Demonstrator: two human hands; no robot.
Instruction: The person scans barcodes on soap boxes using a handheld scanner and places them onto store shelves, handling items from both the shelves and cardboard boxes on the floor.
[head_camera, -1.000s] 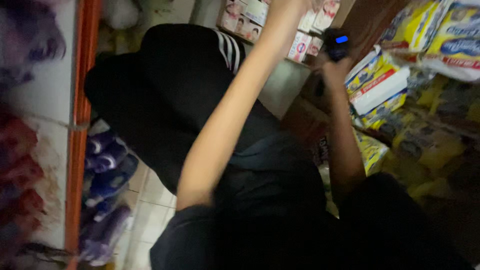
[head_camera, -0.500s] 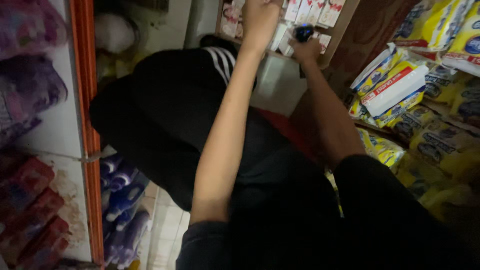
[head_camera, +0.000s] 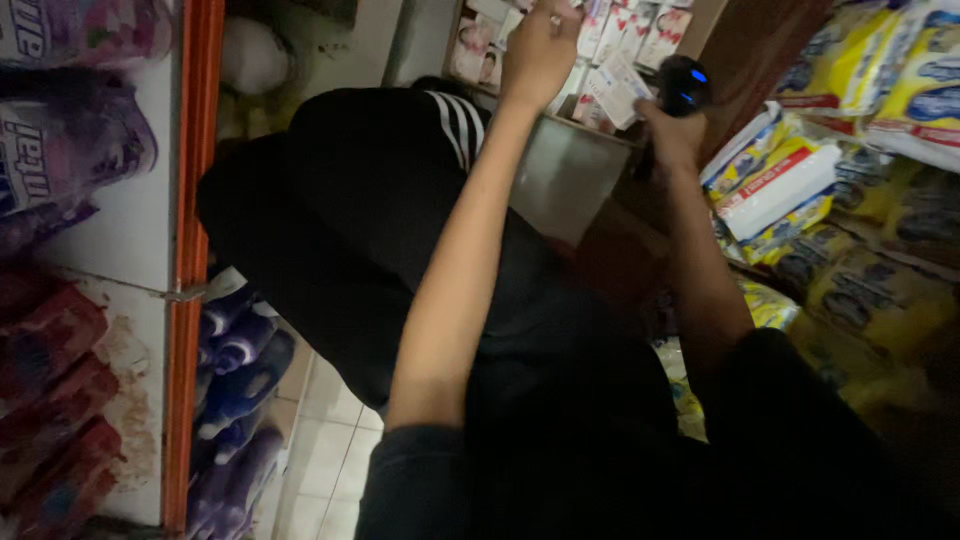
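The small box (head_camera: 622, 88) that the left hand (head_camera: 540, 50) is touching is looking like thin printed card, faintly glossy. The handheld scanner (head_camera: 682, 85) that the right hand (head_camera: 672, 135) is gripping is showing hard black plastic with a slight sheen. The yellow packs (head_camera: 880, 80) along the shelf's right edge are gleaming as soft, crinkled plastic film. The purple bottles (head_camera: 235, 360) are shining as smooth plastic. The black trousers (head_camera: 330, 220) are reading as matt cloth. The floor tiles (head_camera: 330, 450) are looking smooth and dull.
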